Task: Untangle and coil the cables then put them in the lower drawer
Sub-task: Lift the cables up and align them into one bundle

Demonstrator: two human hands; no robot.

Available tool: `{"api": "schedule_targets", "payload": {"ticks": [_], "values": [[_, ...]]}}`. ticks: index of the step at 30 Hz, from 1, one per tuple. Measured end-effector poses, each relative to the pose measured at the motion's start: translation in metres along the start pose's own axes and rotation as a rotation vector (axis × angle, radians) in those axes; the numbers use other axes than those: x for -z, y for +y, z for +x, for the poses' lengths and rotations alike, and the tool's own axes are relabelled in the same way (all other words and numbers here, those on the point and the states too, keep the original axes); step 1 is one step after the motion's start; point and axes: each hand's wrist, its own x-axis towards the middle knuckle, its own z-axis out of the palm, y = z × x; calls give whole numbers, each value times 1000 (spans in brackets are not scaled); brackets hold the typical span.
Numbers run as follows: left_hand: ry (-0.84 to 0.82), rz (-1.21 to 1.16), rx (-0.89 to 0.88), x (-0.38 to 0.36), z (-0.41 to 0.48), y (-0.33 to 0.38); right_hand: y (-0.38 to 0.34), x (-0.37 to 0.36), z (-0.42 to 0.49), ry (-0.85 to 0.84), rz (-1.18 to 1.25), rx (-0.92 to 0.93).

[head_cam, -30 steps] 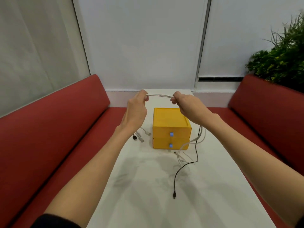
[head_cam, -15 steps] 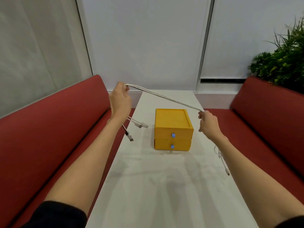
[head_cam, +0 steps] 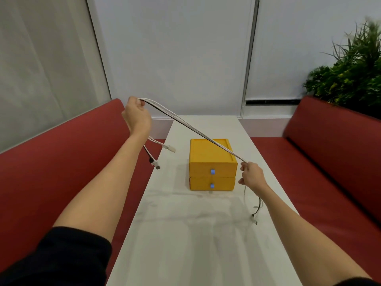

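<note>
Stretching over the yellow drawer box (head_cam: 212,159), the bundle of cables (head_cam: 191,129) runs taut from the left hand (head_cam: 137,117), raised up and to the left of the box, down to the right hand (head_cam: 250,176) just beside the box's front right corner. The left fingers (head_cam: 140,103) are curled round the strands; the right fingers (head_cam: 243,167) pinch them. White and dark strands lie side by side in the span, so I'd say they aren't separated yet. Loose plug ends (head_cam: 162,150) hang left of the box; others dangle right of it, near the tabletop (head_cam: 185,234).

My worry is that a harder pull could tighten a knot rather than free it. A swinging plug might catch the box's edge and drag it, and a slipping pinch would drop the lot. The lower drawer (head_cam: 212,183) is closed, and neither hand is free to open it.
</note>
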Motion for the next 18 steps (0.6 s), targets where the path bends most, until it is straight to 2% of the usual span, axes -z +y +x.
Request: {"api": "schedule_targets", "payload": {"ticks": [10, 14, 18], "values": [[3, -18, 2, 4, 19, 14, 18, 1, -11, 24, -112, -26], [38, -36, 18, 9, 23, 17, 32, -1, -17, 43, -113, -130], [37, -37, 24, 12, 22, 20, 39, -3, -23, 102, 23, -272]]}}
